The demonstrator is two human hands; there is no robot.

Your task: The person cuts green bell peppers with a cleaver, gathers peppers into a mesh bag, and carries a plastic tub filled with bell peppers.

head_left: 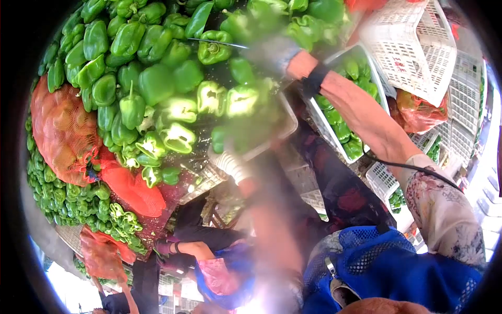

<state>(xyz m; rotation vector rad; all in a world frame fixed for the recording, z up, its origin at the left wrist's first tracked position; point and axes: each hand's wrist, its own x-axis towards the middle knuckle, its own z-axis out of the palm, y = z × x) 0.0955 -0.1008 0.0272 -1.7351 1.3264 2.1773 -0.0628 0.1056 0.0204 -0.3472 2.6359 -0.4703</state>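
My right hand (272, 55), in a pale glove and blurred, is at the top centre, closed around a knife. The thin knife blade (218, 43) points left across a whole green bell pepper (214, 52). My left hand (228, 163), in a white knitted glove, is low at the centre beside the table edge. A lens smear hides most of its fingers. Right above it is a blurred green patch (218, 137), perhaps a pepper. Cut pepper halves (179, 138) with pale insides lie left of this hand. Whole green peppers (154, 83) are heaped further left.
A tray edge (285, 118) juts out near my left hand. A white crate of peppers (340, 128) stands under my right forearm; stacked white crates (405, 47) are beyond. A red mesh sack (65, 131) sits at left. Another person (222, 275) is at the bottom.
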